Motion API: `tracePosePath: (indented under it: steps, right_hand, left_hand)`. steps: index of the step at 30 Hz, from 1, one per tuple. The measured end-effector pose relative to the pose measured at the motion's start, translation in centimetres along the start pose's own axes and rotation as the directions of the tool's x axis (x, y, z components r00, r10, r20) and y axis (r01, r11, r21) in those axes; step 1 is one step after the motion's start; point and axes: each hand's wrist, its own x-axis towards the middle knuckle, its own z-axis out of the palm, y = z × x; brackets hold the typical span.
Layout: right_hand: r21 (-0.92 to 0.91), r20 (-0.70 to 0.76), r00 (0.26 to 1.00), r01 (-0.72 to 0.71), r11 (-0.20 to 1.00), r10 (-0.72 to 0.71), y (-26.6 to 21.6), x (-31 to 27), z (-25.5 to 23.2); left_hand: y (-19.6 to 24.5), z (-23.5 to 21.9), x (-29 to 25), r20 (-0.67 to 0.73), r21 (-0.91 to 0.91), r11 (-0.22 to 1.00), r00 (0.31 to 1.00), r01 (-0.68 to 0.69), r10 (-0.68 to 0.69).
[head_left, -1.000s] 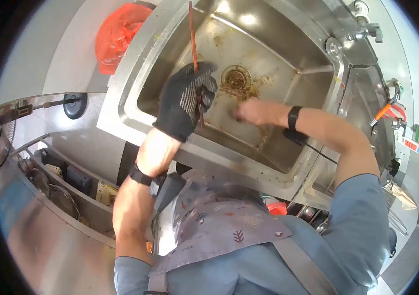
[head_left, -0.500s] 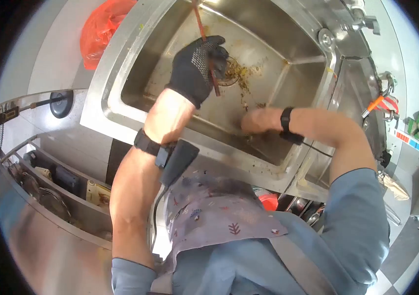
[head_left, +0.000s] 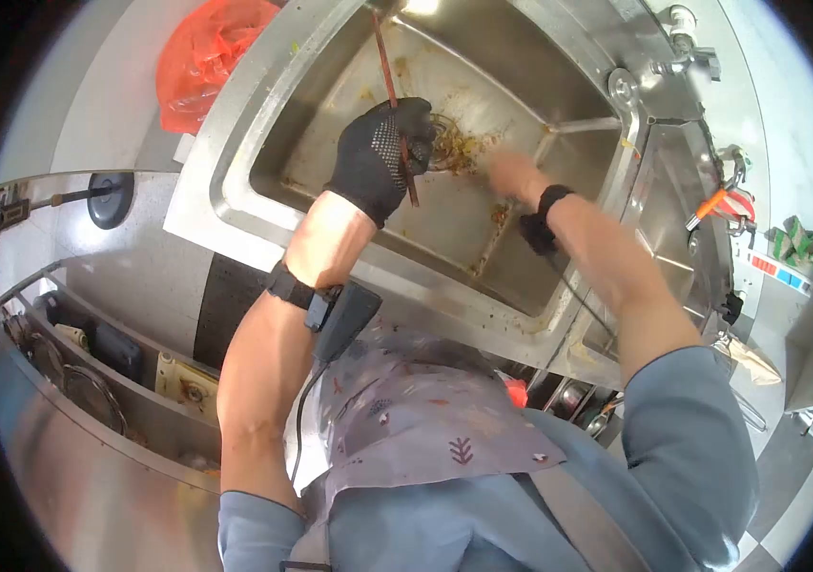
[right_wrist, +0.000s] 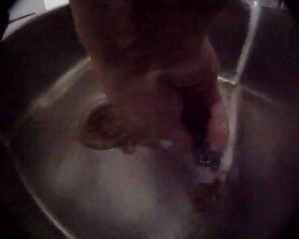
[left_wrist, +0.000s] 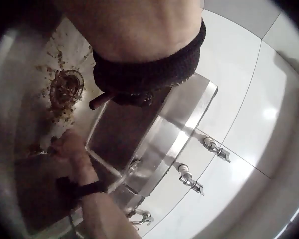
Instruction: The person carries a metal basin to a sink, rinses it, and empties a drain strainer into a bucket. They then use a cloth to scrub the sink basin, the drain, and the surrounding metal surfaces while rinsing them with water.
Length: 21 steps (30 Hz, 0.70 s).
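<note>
My left hand (head_left: 382, 157), in a black glove with a dotted grip, is over the sink (head_left: 235, 181), just left of the drain (head_left: 442, 143). It grips a thin reddish-brown chopstick (head_left: 385, 62), which slants past the fist at both ends. Food scraps (head_left: 468, 150) lie in and around the drain. My bare right hand (head_left: 516, 176), blurred in the head view, is low in the basin to the right of the scraps. In the right wrist view, its curled fingers and thumb pinch a small dark clump (right_wrist: 205, 158); cannot tell what it is.
A red plastic bag (head_left: 206, 67) lies beside the sink's left rim. Taps (head_left: 697, 65) stand along the wall at the right. An orange-handled tool (head_left: 707, 210) and a green cloth (head_left: 797, 243) are farther right. A narrow shelf (head_left: 125, 353) with items is at the left.
My left hand has moved closer to the drain, keeping the chopstick in its fist. My right hand has swept from the near side of the basin up toward the scraps. The head view has shifted slightly.
</note>
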Motion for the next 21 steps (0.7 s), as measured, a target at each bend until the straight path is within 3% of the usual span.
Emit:
tracePosePath:
  steps: [1, 2, 3, 4, 6, 7, 8, 9, 13, 14, 15, 16, 17, 19, 20, 21]
  right_hand:
    - [-0.002, 0.001, 1.0, -0.004, 1.0, 0.004, 0.7, -0.2, 3.2]
    - [0.064, -0.107, 0.99, -0.082, 0.995, 0.088, 1.5, 0.7, 8.8]
    - [0.136, -0.219, 0.96, -0.146, 0.98, 0.173, 2.0, 1.8, 11.2]
    - [0.134, -0.227, 0.959, -0.141, 0.981, 0.168, 1.1, 2.3, 10.6]
    - [0.195, 0.099, 0.946, -0.324, 0.926, 0.31, -1.4, 2.4, 8.9]
    - [0.203, 0.1, 0.944, -0.33, 0.922, 0.315, -1.3, 2.4, 7.9]
    - [-0.001, -0.019, 0.995, -0.097, 0.995, 0.097, -0.6, 2.9, 6.2]
    - [-0.233, -0.088, 0.985, 0.126, 0.964, -0.15, 0.1, 3.4, 4.4]
    - [-0.145, -0.01, 0.999, 0.049, 0.988, -0.051, -0.1, 5.0, 0.1]
    - [0.182, -0.077, 0.981, -0.162, 0.97, 0.179, 0.5, 4.6, 1.3]
    - [0.497, -0.066, 0.911, -0.323, 0.806, 0.406, 1.3, 4.2, 2.5]
    - [0.089, -0.123, 0.983, -0.124, 0.988, 0.134, 2.9, 4.2, 4.5]
    - [0.09, -0.131, 0.983, -0.121, 0.989, 0.132, 2.5, 4.8, 5.6]
    - [0.135, -0.463, 0.848, -0.221, 0.966, 0.259, -0.2, 4.9, 7.7]
    - [0.24, -0.458, 0.848, -0.171, 0.956, 0.266, -3.0, 3.0, 3.3]
    - [0.251, -0.459, 0.845, -0.174, 0.952, 0.275, -3.7, 3.9, 2.6]
  left_hand:
    - [-0.3, -0.2, -0.1, 0.004, -0.002, 1.0, 1.0, 0.001, -0.001]
    - [-0.5, -0.5, -0.1, 0.013, -0.013, 1.0, 1.0, -0.001, 0.001]
    - [-0.1, -0.5, 0.1, 0.023, -0.02, 1.0, 1.0, -0.014, 0.014]
    - [0.3, -0.6, 0.2, 0.023, -0.018, 1.0, 0.999, -0.023, 0.024]
    - [0.4, -0.6, 0.0, -0.046, 0.01, 1.0, 0.999, 0.004, -0.003]
    - [0.5, -0.7, 0.1, -0.041, 0.016, 1.0, 0.999, 0.01, -0.009]
    - [0.7, -1.0, 0.3, -0.032, 0.001, 1.0, 0.999, 0.014, -0.014]
    - [0.8, -1.0, 0.7, -0.024, -0.017, 1.0, 1.0, 0.014, -0.014]
    - [1.9, -0.6, 1.7, 0.0, -0.007, 1.0, 1.0, 0.023, -0.023]
    - [2.2, -0.4, 1.6, -0.022, 0.06, 0.998, 1.0, 0.006, -0.004]
    - [2.6, -0.1, 1.6, -0.042, 0.128, 0.992, 0.999, -0.012, 0.017]
    - [3.0, 0.0, 1.6, -0.041, 0.134, 0.991, 0.999, -0.014, 0.02]
    - [3.6, 0.2, 1.6, -0.05, 0.248, 0.969, 0.999, 0.015, -0.002]
    - [4.4, 0.4, 1.7, -0.068, 0.368, 0.929, 0.997, 0.046, -0.022]
    - [4.6, 0.6, 1.7, -0.052, 0.504, 0.861, 0.997, 0.07, -0.051]
    - [4.8, 0.9, 1.8, -0.035, 0.629, 0.772, 0.996, 0.087, -0.083]
